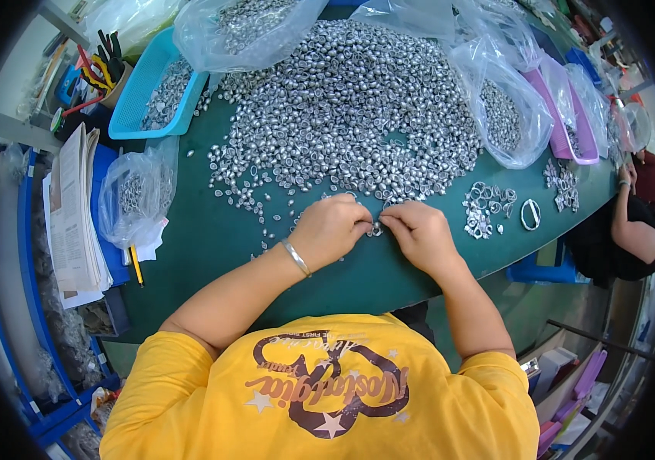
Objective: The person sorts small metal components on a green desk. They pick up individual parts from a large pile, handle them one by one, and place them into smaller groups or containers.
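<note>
Both my hands meet at the near edge of a large heap of small silvery metal pieces, oval and shell-like. My left hand, with a bangle at its wrist, has its fingers closed in a pinch. Opposite it, my right hand pinches with thumb and forefinger. A small silvery piece shows between the two sets of fingertips; its exact kind is too small to tell. To the right of my right hand lie several ring-like metal pieces and a larger oval metal ring.
A blue basket of metal pieces stands at the far left, a pink basket at the right. Clear plastic bags of pieces border the heap. Papers and a pencil lie left. Another person sits at the right.
</note>
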`<state>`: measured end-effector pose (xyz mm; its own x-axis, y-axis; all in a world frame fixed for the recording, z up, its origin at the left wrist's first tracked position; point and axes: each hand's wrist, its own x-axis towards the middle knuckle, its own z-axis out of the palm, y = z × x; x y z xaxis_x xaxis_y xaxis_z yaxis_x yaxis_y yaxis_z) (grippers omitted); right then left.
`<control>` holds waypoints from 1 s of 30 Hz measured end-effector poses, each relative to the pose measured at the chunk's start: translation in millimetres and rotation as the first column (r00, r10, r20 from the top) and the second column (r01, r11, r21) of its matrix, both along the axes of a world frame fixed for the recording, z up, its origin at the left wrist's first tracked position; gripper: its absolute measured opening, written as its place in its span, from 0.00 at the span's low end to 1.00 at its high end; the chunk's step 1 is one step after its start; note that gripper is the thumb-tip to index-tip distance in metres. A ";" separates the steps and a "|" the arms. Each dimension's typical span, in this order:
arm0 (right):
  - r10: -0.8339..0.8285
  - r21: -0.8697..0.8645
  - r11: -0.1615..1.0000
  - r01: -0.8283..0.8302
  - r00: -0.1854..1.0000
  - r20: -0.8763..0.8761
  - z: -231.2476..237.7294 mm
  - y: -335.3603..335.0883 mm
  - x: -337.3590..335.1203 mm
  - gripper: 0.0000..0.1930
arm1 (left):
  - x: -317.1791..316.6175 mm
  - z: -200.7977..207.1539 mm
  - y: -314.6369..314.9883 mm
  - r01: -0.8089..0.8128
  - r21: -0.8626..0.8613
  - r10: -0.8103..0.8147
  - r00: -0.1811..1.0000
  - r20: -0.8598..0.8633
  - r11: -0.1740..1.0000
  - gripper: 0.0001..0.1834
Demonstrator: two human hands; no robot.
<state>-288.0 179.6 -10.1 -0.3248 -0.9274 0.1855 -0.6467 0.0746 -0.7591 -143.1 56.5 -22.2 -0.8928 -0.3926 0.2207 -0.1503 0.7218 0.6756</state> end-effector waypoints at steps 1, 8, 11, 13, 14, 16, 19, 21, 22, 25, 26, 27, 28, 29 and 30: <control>-0.004 -0.036 0.999 0.008 0.992 0.124 0.2 0.6 -2.9 0.04 | 0.1 -0.5 3.4 -0.024 -0.009 0.024 1.000 0.001 1.000 0.03; -0.242 0.223 0.968 0.115 0.659 0.712 4.5 22.5 -22.2 0.05 | 0.4 -0.2 4.0 -0.058 0.000 0.058 0.998 -0.040 0.998 0.02; -0.060 0.066 0.996 0.064 0.997 -0.058 -1.5 21.6 -6.4 0.04 | -5.6 13.9 2.2 -0.112 0.602 0.098 0.994 0.056 0.790 0.02; -0.058 0.040 0.997 0.070 0.967 -0.250 -4.2 22.6 0.7 0.04 | 2.2 21.1 -8.2 -0.059 0.992 0.026 0.998 0.056 0.109 0.04; -0.055 0.055 0.996 0.063 0.989 -0.139 -2.5 23.4 0.7 0.04 | 5.3 18.3 -14.2 0.071 0.993 0.036 0.997 -0.068 -0.097 0.04; -0.050 0.083 0.996 0.043 0.995 0.083 1.8 24.8 -2.7 0.04 | 7.4 14.2 -21.5 0.323 0.817 0.134 0.946 -0.295 -0.478 0.06; -0.065 0.055 0.998 0.038 0.354 0.933 1.3 34.0 -22.0 0.04 | 8.4 15.7 -22.2 0.150 0.964 0.071 0.988 -0.138 -0.219 0.06; -0.094 0.076 0.995 0.058 0.719 0.688 0.2 31.2 -20.7 0.05 | 1.1 14.3 -12.6 -0.192 0.925 0.041 0.981 0.189 0.329 0.04; -0.110 0.039 0.994 0.102 0.919 0.379 -3.9 24.1 -11.8 0.05 | -3.1 9.6 -7.4 -0.116 0.758 0.051 0.993 0.109 0.642 0.04; -0.002 -0.012 1.000 -0.001 0.981 -0.194 -5.7 14.9 -1.6 0.07 | -10.2 1.2 8.0 -0.010 -0.007 0.011 0.999 0.045 1.000 0.05; -0.006 0.022 1.000 0.013 0.955 -0.296 -4.6 15.5 2.3 0.08 | -9.9 2.8 11.5 -0.010 -0.015 0.011 0.999 0.053 1.000 0.05; 0.009 0.006 1.000 -0.007 0.949 -0.315 -4.4 15.6 1.8 0.07 | -8.9 4.5 14.0 -0.012 -0.024 0.014 0.998 0.065 1.000 0.05; 0.023 -0.010 1.000 -0.028 0.942 -0.334 -4.3 15.7 0.9 0.07 | -8.0 5.5 15.7 -0.014 -0.033 0.017 0.997 0.077 0.999 0.05; 0.038 -0.025 0.998 -0.050 0.935 -0.352 -4.1 16.1 -0.3 0.07 | -6.0 5.9 15.8 -0.005 -0.029 0.008 0.996 0.091 1.000 0.04; 0.008 -0.060 0.998 -0.017 0.990 -0.144 -5.5 17.6 -1.5 0.05 | -3.4 4.6 15.9 0.002 -0.006 -0.002 0.997 0.077 1.000 0.04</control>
